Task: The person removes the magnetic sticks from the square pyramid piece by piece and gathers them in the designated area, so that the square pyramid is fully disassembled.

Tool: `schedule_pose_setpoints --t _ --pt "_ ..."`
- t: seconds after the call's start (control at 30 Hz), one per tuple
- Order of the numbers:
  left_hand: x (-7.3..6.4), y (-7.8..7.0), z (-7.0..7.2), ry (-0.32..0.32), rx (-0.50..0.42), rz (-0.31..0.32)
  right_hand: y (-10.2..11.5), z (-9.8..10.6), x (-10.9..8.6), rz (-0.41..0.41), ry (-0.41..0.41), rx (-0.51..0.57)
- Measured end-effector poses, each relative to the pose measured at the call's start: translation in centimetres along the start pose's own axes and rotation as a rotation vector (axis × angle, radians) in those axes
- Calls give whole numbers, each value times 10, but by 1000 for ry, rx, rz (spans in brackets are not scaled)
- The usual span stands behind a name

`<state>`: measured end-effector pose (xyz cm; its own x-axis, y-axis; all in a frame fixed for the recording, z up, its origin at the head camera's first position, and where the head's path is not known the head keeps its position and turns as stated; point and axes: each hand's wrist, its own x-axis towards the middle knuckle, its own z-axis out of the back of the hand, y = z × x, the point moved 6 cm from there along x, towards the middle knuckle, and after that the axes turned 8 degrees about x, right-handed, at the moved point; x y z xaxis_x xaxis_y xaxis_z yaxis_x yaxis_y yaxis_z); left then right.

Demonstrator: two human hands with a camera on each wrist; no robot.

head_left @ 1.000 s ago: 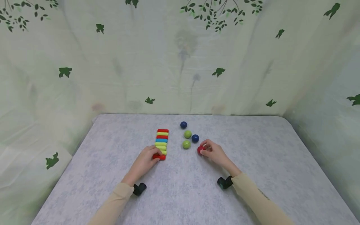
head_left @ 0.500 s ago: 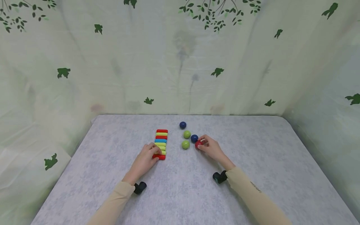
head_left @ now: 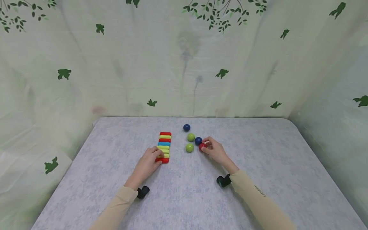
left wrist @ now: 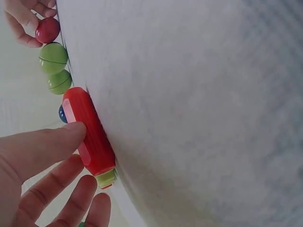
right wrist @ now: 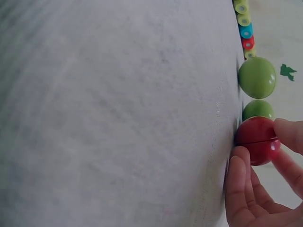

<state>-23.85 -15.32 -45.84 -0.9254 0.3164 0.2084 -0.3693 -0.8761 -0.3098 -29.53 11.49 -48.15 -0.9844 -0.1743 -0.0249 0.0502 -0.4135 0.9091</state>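
Observation:
A row of short coloured sticks in red, yellow and blue lies left of centre in the head view. At its near end, my left hand (head_left: 146,163) holds a red stick (left wrist: 90,130), thumb on its near face and fingers reaching over toward the yellow sticks (head_left: 164,147). My right hand (head_left: 217,151) grips a red ball (right wrist: 258,141) between thumb and fingers, on the table. Close behind that ball sits a dark blue ball (head_left: 198,141); whether they touch I cannot tell. Two green balls (head_left: 189,147) (head_left: 191,137) are to the left.
Another dark blue ball (head_left: 186,127) rests farther back, near the far table edge. The grey mottled table (head_left: 184,198) runs up to a pale curtain (head_left: 161,57) printed with leaves and birds, which also hangs at both sides.
My right hand has slid the red ball left and away from me, up beside the nearer blue ball. The left hand stays at the red stick.

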Motion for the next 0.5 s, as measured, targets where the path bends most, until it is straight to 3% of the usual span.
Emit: schedule_pose_setpoints --t 0.27,0.4,0.5 --pt "-1 -2 9 -48 -53 4 -1 14 -11 12 -14 0" --pt "3 -8 19 -117 -80 -13 1 29 -19 101 -66 -56" --pt "7 -14 25 -133 -67 -1 5 40 -27 194 -113 -164"
